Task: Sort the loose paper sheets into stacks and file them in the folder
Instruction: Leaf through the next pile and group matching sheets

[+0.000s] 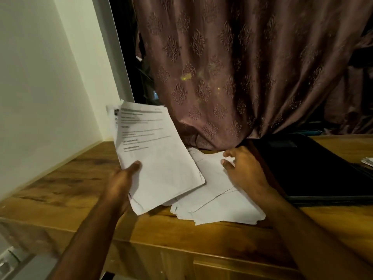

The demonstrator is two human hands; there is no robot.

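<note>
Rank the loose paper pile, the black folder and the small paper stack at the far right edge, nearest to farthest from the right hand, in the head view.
From the right hand:
1. Loose paper pile, directly under it.
2. Black folder, just to its right.
3. Small paper stack, at the far right edge.

left hand [123,178]: bare, no rings | right hand [245,170]: bare | forearms: uncovered, sleeveless

- The curtain [242,67] is dusky mauve-brown, with a repeated embossed damask motif in the same tone.
- The held sheets [161,158] are white, printed with black lines of text and bold headings.
- The loose sheets [218,199] are plain white.
- The surface [60,188] is honey-brown wood with darker grain streaks.
- The folder [312,168] is black.
- The wall [40,87] is cream-white.
</note>
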